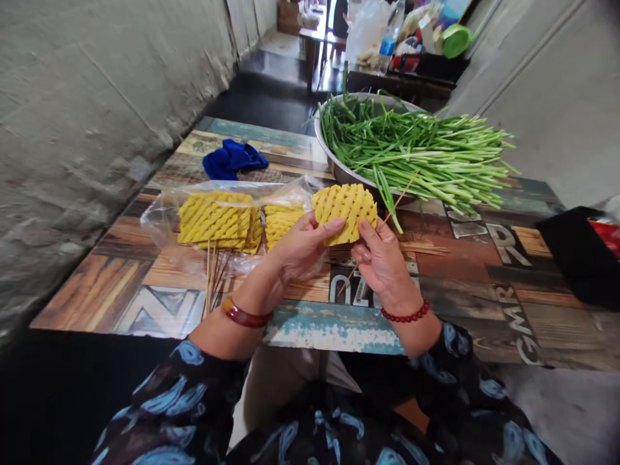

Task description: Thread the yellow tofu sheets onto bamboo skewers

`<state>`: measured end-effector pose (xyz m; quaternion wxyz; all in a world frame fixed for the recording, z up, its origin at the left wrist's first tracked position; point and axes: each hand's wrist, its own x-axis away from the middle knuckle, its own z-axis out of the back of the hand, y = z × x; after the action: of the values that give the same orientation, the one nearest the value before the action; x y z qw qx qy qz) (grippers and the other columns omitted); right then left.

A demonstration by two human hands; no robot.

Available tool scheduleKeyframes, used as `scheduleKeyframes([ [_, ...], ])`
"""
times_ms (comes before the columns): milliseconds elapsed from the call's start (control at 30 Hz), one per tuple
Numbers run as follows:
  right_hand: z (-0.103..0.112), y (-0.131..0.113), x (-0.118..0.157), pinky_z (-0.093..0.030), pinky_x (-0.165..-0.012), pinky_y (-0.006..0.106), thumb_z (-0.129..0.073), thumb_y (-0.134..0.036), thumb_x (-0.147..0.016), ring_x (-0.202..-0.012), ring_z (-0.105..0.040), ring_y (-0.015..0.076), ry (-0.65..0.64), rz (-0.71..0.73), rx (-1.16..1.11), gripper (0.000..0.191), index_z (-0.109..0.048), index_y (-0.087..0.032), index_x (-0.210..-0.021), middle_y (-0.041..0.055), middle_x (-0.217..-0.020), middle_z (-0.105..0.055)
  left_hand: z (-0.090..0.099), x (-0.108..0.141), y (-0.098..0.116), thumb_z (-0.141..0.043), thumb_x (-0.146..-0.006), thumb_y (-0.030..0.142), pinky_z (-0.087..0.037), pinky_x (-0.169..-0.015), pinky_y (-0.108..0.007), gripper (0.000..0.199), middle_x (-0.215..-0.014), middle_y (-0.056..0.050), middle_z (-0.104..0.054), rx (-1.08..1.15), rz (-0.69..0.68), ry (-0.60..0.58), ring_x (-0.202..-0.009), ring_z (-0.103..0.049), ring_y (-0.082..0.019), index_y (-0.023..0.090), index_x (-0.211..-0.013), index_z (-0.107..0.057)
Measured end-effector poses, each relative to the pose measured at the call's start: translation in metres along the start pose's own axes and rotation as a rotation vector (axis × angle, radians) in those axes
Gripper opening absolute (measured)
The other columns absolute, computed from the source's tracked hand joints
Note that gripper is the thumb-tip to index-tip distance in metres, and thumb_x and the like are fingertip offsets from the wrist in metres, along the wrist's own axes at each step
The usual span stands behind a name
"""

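Observation:
Between my two hands, a yellow lattice-cut tofu sheet (345,205) is held up over the table. My left hand (306,240) pinches its lower left edge, thumb on top. At the lower right edge, my right hand (380,255) grips the sheet with its thumb, and a thin bamboo skewer (407,188) runs slantwise through that hand. More sheets like it lie in a clear plastic bag (159,216): one stack (217,218) on the left and another (281,223) partly hidden behind my left hand.
Loose bamboo skewers (212,274) lie left of my left wrist, and others (426,248) right of my right hand. A metal basin (334,165) heaped with green chives (426,152) stands behind. A blue cloth (235,158) lies back left; a black item (576,252) sits far right.

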<state>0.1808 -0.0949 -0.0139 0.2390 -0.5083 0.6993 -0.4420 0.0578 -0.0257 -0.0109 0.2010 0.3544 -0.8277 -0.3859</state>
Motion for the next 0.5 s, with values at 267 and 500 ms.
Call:
scheduleKeyframes([
  [267, 0.003, -0.001, 0.003, -0.020, -0.039, 0.023, -0.067, -0.052, -0.086, -0.050, -0.034, 0.0060, -0.111, 0.034, 0.155, 0.032, -0.068, -0.029, -0.108, -0.0015, -0.089, -0.060, 0.010, -0.006, 0.004, -0.068, -0.084, 0.021, -0.056, -0.098, -0.041, 0.021, -0.105, -0.010, -0.075, 0.076, -0.017, 0.161, -0.113, -0.067, -0.027, 0.012, -0.103, -0.069],
  [500, 0.010, -0.017, 0.004, -0.017, -0.038, 0.023, -0.054, -0.055, -0.094, -0.043, -0.026, 0.0076, -0.133, 0.014, 0.145, 0.042, -0.064, -0.028, -0.124, -0.0042, -0.066, -0.054, 0.012, -0.001, 0.017, -0.068, -0.081, 0.018, -0.059, -0.091, -0.040, 0.025, -0.105, -0.011, -0.075, 0.074, -0.066, 0.216, -0.110, -0.068, -0.028, 0.012, -0.105, -0.069],
])
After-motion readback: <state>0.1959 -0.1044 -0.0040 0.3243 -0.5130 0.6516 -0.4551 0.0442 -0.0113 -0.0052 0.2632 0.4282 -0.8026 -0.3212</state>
